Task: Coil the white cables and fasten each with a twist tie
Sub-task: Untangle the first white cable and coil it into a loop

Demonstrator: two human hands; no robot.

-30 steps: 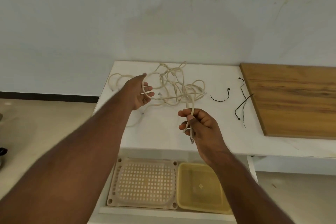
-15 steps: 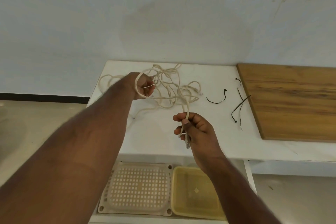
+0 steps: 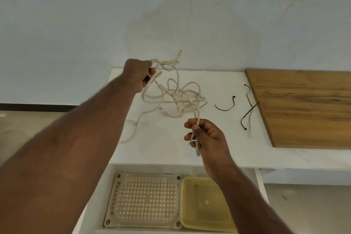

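A tangle of white cables [image 3: 176,97] lies on the white table [image 3: 165,144], partly lifted off it. My left hand [image 3: 137,74] grips a bunch of strands at the tangle's upper left and holds them raised above the table's back edge. My right hand [image 3: 206,135] is nearer the front edge and pinches one cable end, whose clear plug [image 3: 198,151] hangs below my fingers. Several black twist ties [image 3: 227,105] lie loose on the table to the right of the cables.
A wooden board [image 3: 307,106] covers the table's right part. Below the front edge, a beige perforated tray [image 3: 146,201] and a yellow tub [image 3: 206,205] sit on a lower shelf. A white wall stands directly behind the table.
My left hand has closed on the strands and risen up and back, lifting part of the tangle off the table. My right hand has kept its hold on the cable end.
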